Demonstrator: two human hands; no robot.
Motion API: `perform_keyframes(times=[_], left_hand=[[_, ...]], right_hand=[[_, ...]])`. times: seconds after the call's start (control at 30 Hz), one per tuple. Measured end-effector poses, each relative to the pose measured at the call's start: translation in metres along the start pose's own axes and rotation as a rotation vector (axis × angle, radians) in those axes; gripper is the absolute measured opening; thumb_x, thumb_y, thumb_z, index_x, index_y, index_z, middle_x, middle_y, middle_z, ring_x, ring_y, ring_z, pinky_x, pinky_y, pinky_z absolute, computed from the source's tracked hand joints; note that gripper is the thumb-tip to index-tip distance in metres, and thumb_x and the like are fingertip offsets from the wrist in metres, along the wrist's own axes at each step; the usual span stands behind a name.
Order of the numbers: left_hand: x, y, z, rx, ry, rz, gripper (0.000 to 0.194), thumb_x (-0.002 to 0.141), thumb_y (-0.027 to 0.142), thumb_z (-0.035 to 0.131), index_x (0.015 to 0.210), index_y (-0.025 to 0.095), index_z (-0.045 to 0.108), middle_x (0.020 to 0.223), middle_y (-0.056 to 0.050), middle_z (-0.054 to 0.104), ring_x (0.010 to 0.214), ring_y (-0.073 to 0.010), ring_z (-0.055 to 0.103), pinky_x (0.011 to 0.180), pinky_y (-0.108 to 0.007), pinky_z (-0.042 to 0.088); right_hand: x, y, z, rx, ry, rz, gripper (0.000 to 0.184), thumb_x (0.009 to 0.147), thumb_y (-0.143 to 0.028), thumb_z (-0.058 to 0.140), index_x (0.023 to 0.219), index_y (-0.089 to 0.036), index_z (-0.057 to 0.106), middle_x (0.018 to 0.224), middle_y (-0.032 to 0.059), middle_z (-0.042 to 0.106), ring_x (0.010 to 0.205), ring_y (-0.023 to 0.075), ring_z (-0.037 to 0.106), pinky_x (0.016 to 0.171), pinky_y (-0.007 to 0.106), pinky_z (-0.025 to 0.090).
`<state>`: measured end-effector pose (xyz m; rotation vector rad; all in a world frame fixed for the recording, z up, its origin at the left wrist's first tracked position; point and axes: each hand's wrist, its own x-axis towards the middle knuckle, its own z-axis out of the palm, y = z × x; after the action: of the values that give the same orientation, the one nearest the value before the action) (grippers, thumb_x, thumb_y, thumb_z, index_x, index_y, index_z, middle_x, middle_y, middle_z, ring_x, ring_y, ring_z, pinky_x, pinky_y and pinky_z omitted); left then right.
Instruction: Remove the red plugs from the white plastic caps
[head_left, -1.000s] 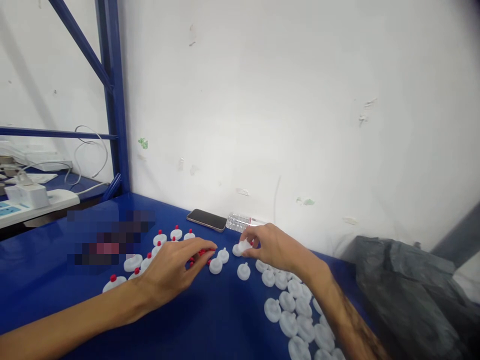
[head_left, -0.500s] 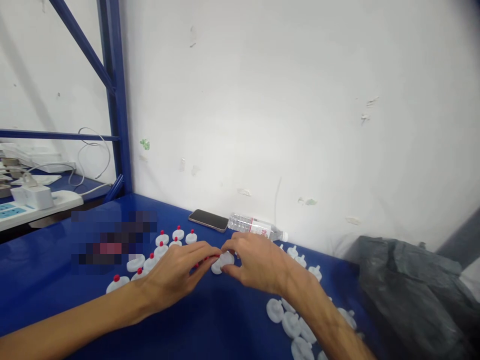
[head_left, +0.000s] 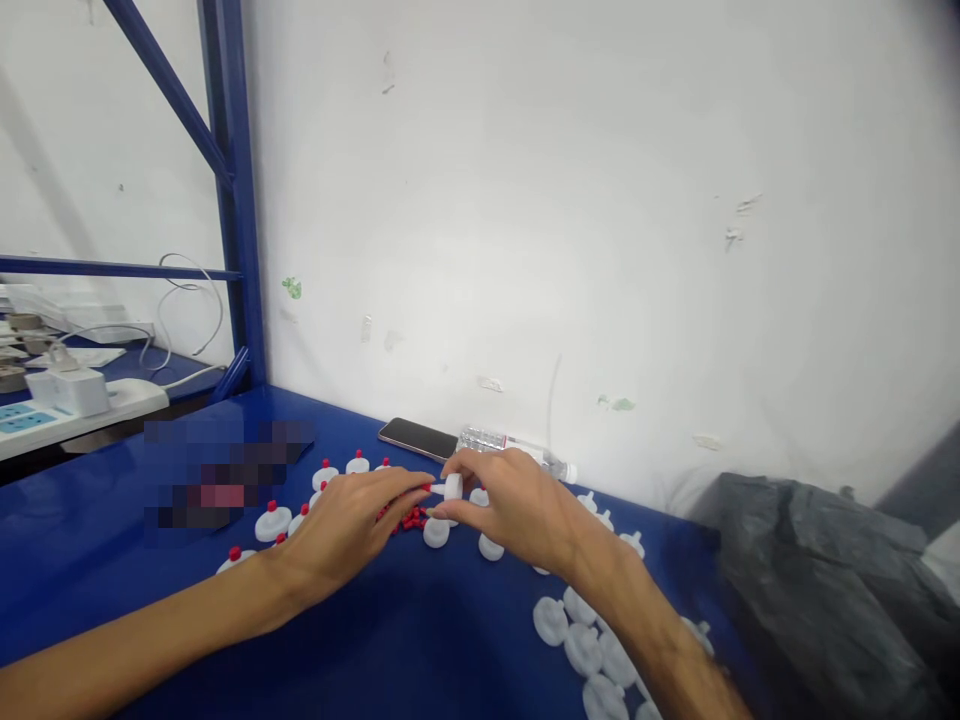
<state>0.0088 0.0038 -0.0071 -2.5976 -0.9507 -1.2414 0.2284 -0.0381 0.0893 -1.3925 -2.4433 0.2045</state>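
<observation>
My right hand (head_left: pixel 510 505) pinches a white nozzle cap (head_left: pixel 453 487) between thumb and fingers, its spout pointing left, raised above the table. At the spout's tip is a small red cap (head_left: pixel 428 488), held in the fingertips of my left hand (head_left: pixel 352 515). Beneath the fingers lies a pile of small red caps (head_left: pixel 412 519), partly hidden by my left hand. A loose white nozzle cap (head_left: pixel 436 533) lies just below my right thumb. Left of my left hand stand several red-tipped nozzle caps (head_left: pixel 273 522). More plain white nozzle caps (head_left: pixel 583 650) lie around my right forearm.
A phone (head_left: pixel 418 438) and a clear plastic bottle (head_left: pixel 555 464) lie along the wall on the blue table (head_left: pixel 420 640). A dark plastic bag (head_left: pixel 817 590) is at right. A blue metal frame (head_left: pixel 244 200) and a power strip (head_left: pixel 112 405) are at left.
The white nozzle cap between my hands is now turned side-on, its spout toward my left fingers. My right hand has shifted slightly, uncovering more white caps and the red pile.
</observation>
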Motion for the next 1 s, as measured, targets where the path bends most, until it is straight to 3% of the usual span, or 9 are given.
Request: perform_keyframes(times=[0.33, 0.53, 0.67, 0.8, 0.93, 1.0], left_hand=[[0.003, 0.007, -0.009, -0.179, -0.065, -0.091, 0.025, 0.102, 0.017, 0.04, 0.097, 0.021, 0.064, 0.078, 0.002, 0.067, 0.065, -0.0124, 0.059, 0.063, -0.024, 0.044], [0.008, 0.009, -0.017, -0.218, -0.118, -0.093, 0.03, 0.103, 0.019, 0.037, 0.082, 0.019, 0.059, 0.073, 0.002, 0.062, 0.06, -0.0112, 0.053, 0.059, -0.023, 0.041], [0.006, 0.008, -0.015, -0.24, -0.154, -0.123, 0.034, 0.105, 0.023, 0.035, 0.079, 0.019, 0.057, 0.068, 0.002, 0.061, 0.059, -0.0117, 0.054, 0.059, -0.024, 0.04], [0.005, 0.007, -0.014, -0.264, -0.214, -0.168, 0.037, 0.105, 0.024, 0.031, 0.077, 0.02, 0.055, 0.064, 0.003, 0.06, 0.057, -0.012, 0.053, 0.058, -0.025, 0.039], [0.012, 0.006, -0.018, -0.18, -0.239, -0.159, 0.032, 0.106, 0.028, 0.036, 0.09, 0.021, 0.063, 0.081, 0.0, 0.067, 0.068, -0.0144, 0.058, 0.065, -0.027, 0.041], [0.016, 0.004, -0.021, -0.106, -0.254, -0.174, 0.027, 0.105, 0.032, 0.042, 0.095, 0.023, 0.066, 0.084, 0.0, 0.069, 0.071, -0.0154, 0.06, 0.066, -0.028, 0.041]], right_hand=[[0.007, -0.006, 0.011, -0.025, 0.11, -0.132, 0.03, 0.091, -0.043, 0.072, 0.116, -0.027, 0.072, 0.094, -0.0004, 0.081, 0.08, 0.021, 0.073, 0.075, 0.031, 0.046], [0.008, -0.004, 0.013, 0.098, 0.144, -0.127, 0.031, 0.095, -0.054, 0.063, 0.111, -0.03, 0.074, 0.081, -0.0033, 0.079, 0.071, 0.0158, 0.069, 0.071, 0.027, 0.046], [0.009, -0.004, 0.016, 0.106, 0.115, -0.122, 0.031, 0.095, -0.052, 0.063, 0.113, -0.03, 0.074, 0.081, -0.0032, 0.079, 0.065, 0.0139, 0.066, 0.07, 0.026, 0.045], [0.009, -0.006, 0.016, 0.063, 0.077, -0.148, 0.028, 0.095, -0.042, 0.067, 0.117, -0.025, 0.072, 0.084, -0.0007, 0.079, 0.067, 0.0146, 0.066, 0.07, 0.026, 0.045], [0.006, -0.005, 0.014, -0.016, 0.097, -0.16, 0.032, 0.098, -0.039, 0.063, 0.127, -0.025, 0.065, 0.098, 0.0022, 0.079, 0.082, 0.0177, 0.07, 0.075, 0.026, 0.046], [0.005, -0.002, 0.01, -0.126, 0.102, -0.145, 0.027, 0.099, -0.036, 0.059, 0.123, -0.026, 0.065, 0.1, 0.0019, 0.078, 0.087, 0.0191, 0.07, 0.078, 0.028, 0.045]])
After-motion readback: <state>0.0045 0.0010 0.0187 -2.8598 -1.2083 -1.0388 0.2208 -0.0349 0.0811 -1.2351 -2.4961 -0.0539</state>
